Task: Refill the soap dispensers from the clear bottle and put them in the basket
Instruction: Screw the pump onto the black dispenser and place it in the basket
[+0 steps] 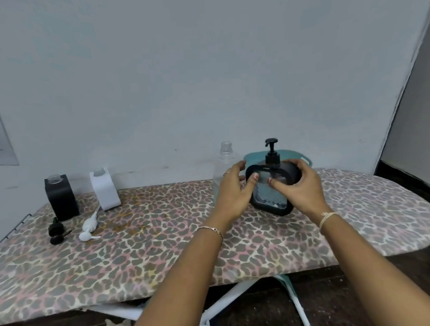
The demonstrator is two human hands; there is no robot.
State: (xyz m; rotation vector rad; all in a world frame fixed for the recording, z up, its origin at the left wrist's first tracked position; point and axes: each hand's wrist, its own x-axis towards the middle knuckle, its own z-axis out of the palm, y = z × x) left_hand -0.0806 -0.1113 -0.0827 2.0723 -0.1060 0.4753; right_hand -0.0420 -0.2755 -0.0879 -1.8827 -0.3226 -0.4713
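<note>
At the far right of an ironing board covered in leopard-print cloth, both hands hold a black soap dispenser with its black pump screwed on. The left hand wraps the dispenser's left side, fingers curled narrow around it, thumb on the front. The right hand grips the right side the same way. The dispenser tilts slightly and appears to sit at or just above the board, directly in front of a teal basket by the wall; whether it touches the basket cannot be told.

Just behind the left hand stands the clear bottle, uncapped and looking nearly empty.

This dispenser seems finished and about ready for the basket. The rest looks undone: well apart at the board's left end stand two more dispensers with open necks, one black and one white. Their pumps lie on the cloth in front of them, a black pump and a white pump.

Counted: three dispensers, three pumps, one clear bottle, one basket. Nothing can be seen inside the basket from here.
</note>
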